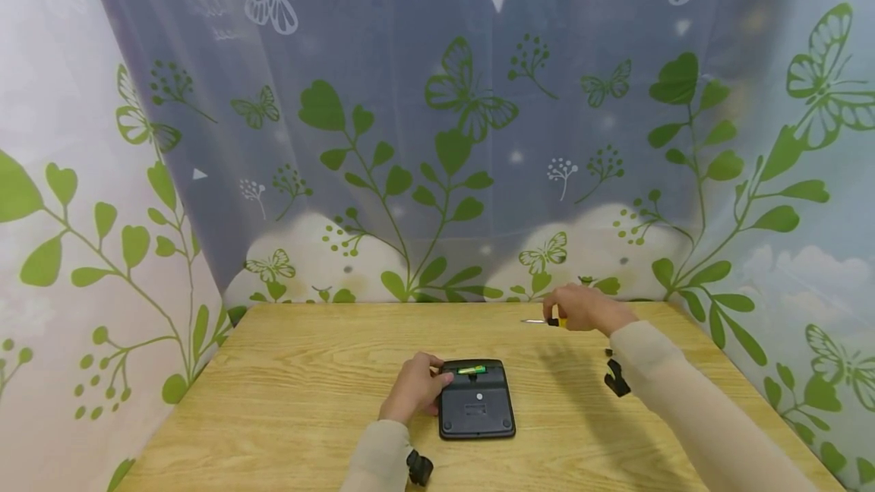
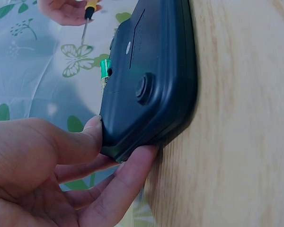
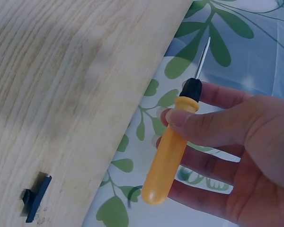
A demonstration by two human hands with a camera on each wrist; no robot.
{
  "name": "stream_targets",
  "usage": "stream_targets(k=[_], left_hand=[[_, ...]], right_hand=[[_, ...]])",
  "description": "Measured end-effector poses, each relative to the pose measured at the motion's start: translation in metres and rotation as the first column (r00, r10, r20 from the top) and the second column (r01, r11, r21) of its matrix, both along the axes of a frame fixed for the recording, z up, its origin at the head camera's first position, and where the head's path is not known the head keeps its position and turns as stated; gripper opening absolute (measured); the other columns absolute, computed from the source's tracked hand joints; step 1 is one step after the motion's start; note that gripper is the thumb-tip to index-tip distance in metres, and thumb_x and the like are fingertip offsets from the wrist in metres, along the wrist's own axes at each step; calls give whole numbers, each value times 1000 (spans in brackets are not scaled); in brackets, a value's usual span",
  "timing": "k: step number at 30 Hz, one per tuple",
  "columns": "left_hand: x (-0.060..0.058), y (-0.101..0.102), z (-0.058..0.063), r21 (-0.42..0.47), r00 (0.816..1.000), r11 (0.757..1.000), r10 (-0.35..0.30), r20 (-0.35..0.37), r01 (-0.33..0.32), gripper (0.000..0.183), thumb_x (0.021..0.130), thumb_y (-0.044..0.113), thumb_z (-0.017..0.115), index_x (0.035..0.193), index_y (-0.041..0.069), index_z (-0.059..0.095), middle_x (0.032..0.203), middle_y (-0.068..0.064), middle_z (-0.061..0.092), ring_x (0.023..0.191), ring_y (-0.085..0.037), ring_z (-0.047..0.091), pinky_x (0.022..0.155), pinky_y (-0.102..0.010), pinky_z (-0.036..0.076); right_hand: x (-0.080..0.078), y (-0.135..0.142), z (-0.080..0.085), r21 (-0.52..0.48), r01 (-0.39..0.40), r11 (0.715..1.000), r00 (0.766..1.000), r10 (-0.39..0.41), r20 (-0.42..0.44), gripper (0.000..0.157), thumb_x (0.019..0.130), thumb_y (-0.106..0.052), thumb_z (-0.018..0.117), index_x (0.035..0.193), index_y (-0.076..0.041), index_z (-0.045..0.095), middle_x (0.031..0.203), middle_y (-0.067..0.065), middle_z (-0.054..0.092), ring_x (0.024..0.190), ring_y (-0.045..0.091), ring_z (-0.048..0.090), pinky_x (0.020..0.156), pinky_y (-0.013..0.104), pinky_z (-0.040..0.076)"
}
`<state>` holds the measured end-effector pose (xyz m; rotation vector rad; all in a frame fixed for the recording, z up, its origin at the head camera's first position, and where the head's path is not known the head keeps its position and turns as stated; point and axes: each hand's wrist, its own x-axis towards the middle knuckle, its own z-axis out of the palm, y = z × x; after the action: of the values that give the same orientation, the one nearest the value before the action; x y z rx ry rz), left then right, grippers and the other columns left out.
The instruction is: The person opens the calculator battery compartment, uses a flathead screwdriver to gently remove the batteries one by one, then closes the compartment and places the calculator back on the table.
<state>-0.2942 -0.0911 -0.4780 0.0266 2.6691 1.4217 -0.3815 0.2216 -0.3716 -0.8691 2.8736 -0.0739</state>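
Observation:
A black calculator-like device (image 1: pixel 476 405) lies underside up on the table, its small round feet showing. In its slot at the far end sits a green battery (image 1: pixel 472 370). My left hand (image 1: pixel 415 386) grips the device's left edge, thumb on the upper face and fingers at the side and below, as the left wrist view shows. Farther back on the right, my right hand (image 1: pixel 581 307) holds a screwdriver (image 3: pixel 168 151) with a yellow handle and black collar. Its thin metal shaft points left in the head view, away from the device.
A small black plastic piece (image 3: pixel 37 198) lies on the wood-grain table (image 1: pixel 294 401) below the right forearm. Behind the table's far edge hangs a curtain (image 1: pixel 383 173) printed with leaves and butterflies, and similar sheets close off both sides.

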Motion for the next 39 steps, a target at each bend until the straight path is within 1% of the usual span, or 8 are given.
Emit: stream_targets(k=[5,8,12,18,27,33,34,39], left_hand=[[0,1,0,0,1000,1000,4,-3,-4,41,101,16,68,137,-2,61,118,-24,66,77,-22,70,53,-32,63],[0,0,1,1,1000,1000,2,-8,-2,41,101,16,69,137,-2,61,118,-24,66,77,-22,71,53,-33,64],[0,0,1,1,1000,1000,-1,-10,1,42,101,16,69,138,-2,61,119,-25,66,77,-23,71,54,-34,64],[1,1,1,-3,1000,1000,5,-3,-5,42,101,16,69,138,-2,61,118,-25,66,74,-22,71,53,-33,64],[1,1,1,-1,1000,1000,-1,-4,1,42,101,15,68,138,-3,61,118,-26,66,75,-23,71,53,-34,64],[0,2,1,4,1000,1000,3,-2,-3,41,101,15,68,137,-3,61,117,-25,67,73,-22,70,53,-33,64],[0,2,1,4,1000,1000,4,-3,-4,41,101,15,68,137,-3,61,117,-25,67,73,-22,70,53,-33,64],[0,2,0,4,1000,1000,6,-4,-6,41,101,15,68,137,-2,61,116,-24,67,74,-22,70,53,-33,63]], right_hand=[[-4,0,-8,-13,1,1000,1000,-1,8,42,86,18,68,109,-15,76,101,11,71,87,20,64,66,31,56],[-6,-1,-15,-27,9,1000,999,-8,32,42,85,19,67,109,-14,76,101,9,71,87,21,64,66,31,56],[-7,-2,-24,-42,-4,999,999,6,48,42,85,20,67,110,-12,76,102,9,70,87,22,64,66,31,57],[-9,-7,-32,-73,-11,997,998,16,68,42,84,22,66,110,-10,76,103,10,70,87,23,64,66,31,57],[-12,-13,-43,-67,-40,997,999,41,20,41,82,22,70,106,-11,79,97,6,72,82,15,62,68,30,59],[-14,-15,-52,-72,-53,996,998,52,-18,40,84,22,68,105,-10,80,99,7,73,81,17,64,67,29,58],[-15,-14,-53,-71,-69,995,997,67,-31,40,83,22,68,105,-9,80,98,7,74,81,18,64,66,29,59],[-17,-15,-60,-85,-74,994,997,71,-43,38,83,22,69,104,-8,80,100,8,75,80,16,65,69,31,60]])
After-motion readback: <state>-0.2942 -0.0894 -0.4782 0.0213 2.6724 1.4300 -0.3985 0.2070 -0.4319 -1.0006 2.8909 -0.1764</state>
